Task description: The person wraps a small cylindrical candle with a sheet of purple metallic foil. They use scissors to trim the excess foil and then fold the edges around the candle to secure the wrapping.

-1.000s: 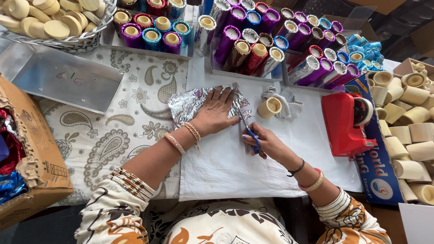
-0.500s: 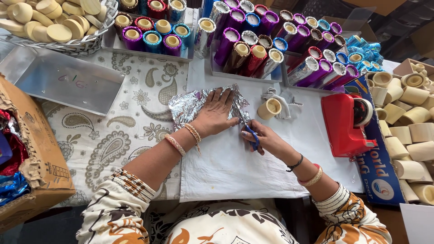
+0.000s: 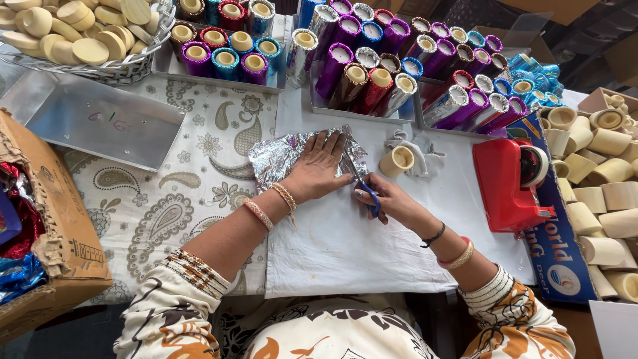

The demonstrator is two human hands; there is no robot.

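Left hand [image 3: 319,166] still flat, fingers spread on silver foil [image 3: 279,156], right hand [image 3: 385,199] fingers still gripping scissors [image 3: 364,183], barely moved

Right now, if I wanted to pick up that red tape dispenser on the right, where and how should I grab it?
Probably grip the red tape dispenser across its low, narrow front body, coming down from above with fingers on its two long sides. The tape roll sits at the far end, and the plain tubes crowd its right side, so approach from the open white cloth side.

The left hand [image 3: 318,169] lies on the foil sheet [image 3: 282,156]; the right hand [image 3: 385,199] with scissors [image 3: 364,186] sits right of it. A tape dispenser [image 3: 508,179] stands further right, trays of foil-wrapped tubes [image 3: 372,80] behind, a cardboard box [image 3: 50,233] far left.
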